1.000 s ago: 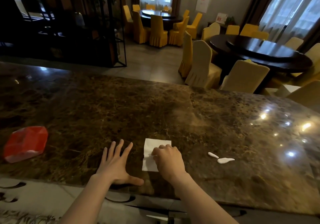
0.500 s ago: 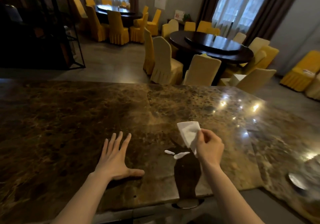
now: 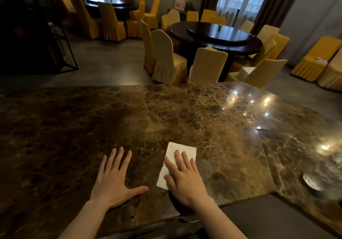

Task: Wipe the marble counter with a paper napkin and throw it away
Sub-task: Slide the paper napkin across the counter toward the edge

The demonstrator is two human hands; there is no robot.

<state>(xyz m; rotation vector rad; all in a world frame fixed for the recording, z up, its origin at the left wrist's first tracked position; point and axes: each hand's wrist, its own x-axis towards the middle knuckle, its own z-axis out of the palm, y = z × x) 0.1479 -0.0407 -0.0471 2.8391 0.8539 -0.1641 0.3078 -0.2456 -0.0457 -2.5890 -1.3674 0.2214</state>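
A white paper napkin (image 3: 180,150) lies flat on the brown marble counter (image 3: 83,127) near its front edge. My right hand (image 3: 185,179) rests palm down on the napkin's near half with the fingers stretched out, pressing it onto the stone. The napkin's far edge and left side show beyond the fingers. To the left, my left hand (image 3: 112,177) lies flat on the bare marble with its fingers spread and nothing in it. The thumb tip sits a little short of the napkin. The white smears are hidden from view.
The counter turns a corner at the right, where a round metal fitting (image 3: 312,181) is set in the stone. Beyond the counter are a dark round dining table (image 3: 216,33) and covered chairs (image 3: 166,57). A black shelf frame (image 3: 68,41) stands at the left.
My right hand lifted the napkin from the counter, carried it right and laid it flat over the white smears. The view has swung to the right; the left hand stayed flat on the marble.
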